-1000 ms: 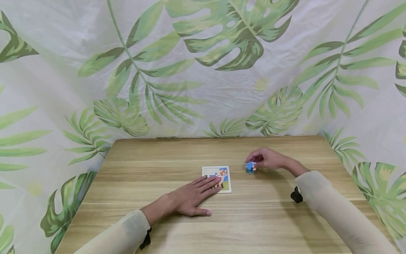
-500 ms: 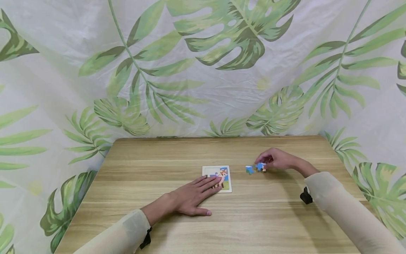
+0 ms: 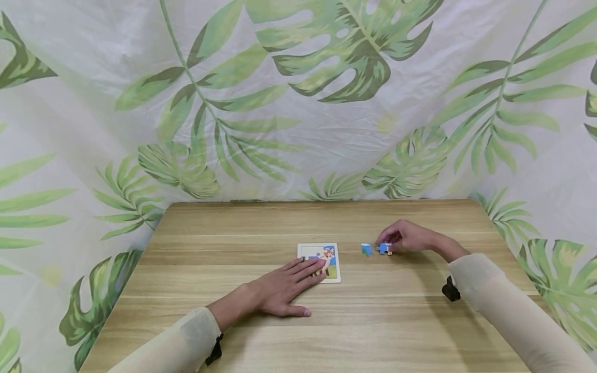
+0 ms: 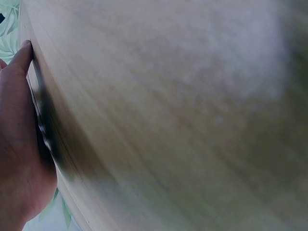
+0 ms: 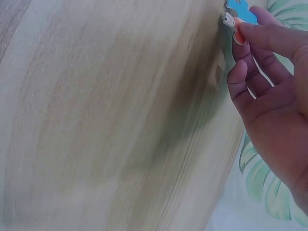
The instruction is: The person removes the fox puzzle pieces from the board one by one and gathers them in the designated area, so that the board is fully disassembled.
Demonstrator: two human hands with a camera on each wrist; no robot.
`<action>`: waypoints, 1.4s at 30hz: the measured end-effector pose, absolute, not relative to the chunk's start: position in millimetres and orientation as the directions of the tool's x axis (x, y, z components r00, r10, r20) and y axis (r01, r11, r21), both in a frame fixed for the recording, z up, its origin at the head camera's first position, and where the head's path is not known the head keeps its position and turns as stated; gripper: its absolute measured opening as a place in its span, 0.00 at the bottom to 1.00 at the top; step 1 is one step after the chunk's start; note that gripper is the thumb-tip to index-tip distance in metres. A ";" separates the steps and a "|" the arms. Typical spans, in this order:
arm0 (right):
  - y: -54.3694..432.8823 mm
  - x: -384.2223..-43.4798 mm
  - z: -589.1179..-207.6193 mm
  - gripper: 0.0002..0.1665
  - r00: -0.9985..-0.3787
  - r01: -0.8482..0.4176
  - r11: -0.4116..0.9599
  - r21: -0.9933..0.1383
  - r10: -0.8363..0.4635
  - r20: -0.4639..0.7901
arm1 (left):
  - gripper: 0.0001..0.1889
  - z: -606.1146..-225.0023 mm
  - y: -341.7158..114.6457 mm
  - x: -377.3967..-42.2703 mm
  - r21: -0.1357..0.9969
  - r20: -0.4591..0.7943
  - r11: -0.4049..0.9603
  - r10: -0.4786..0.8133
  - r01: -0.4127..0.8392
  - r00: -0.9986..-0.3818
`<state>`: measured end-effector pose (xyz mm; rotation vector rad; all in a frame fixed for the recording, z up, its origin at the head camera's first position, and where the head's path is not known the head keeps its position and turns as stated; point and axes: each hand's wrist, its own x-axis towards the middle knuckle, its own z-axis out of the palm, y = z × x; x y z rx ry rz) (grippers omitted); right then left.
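My left hand (image 3: 286,290) lies flat with its fingers straight across the lower left of a square puzzle board (image 3: 306,247). The board has a white frame and a picture of a fawn, part of it covered by the fingers. To the right, my right hand (image 3: 404,237) pinches a blue jigsaw piece (image 3: 384,249) with an orange and white patch between thumb and fingers. In the right wrist view the thumb presses on this puzzle piece (image 5: 240,13). Just left of it, a second jigsaw piece (image 3: 366,249), blue, green and white, lies on the table.
The wooden table (image 3: 210,223) ends at the back against a hanging cloth (image 3: 298,129) printed with green leaves. A black strap mount (image 3: 450,289) sits under the right wrist, and another black mount (image 3: 215,352) under the left.
My right hand has moved right with its pinched jigsaw piece, away from the other piece, which now shows separately on the table. The left hand has stayed on the board.
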<state>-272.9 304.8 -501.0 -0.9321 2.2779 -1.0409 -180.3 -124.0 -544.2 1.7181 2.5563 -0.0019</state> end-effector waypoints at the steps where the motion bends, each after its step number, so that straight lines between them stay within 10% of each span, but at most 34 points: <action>1: 304.7 -273.1 -501.6 0.14 -0.663 -0.385 0.488 -0.783 -0.737 -0.133 | 0.48 -544.0 -124.0 -180.2 0.034 -0.055 0.380 0.924 0.924 -0.378; 42: 301.5 -273.2 -502.4 0.14 -0.714 -0.461 0.562 -0.687 -0.695 -0.089 | 0.48 -545.8 -124.7 -179.9 0.059 -0.041 0.385 0.923 0.921 -0.383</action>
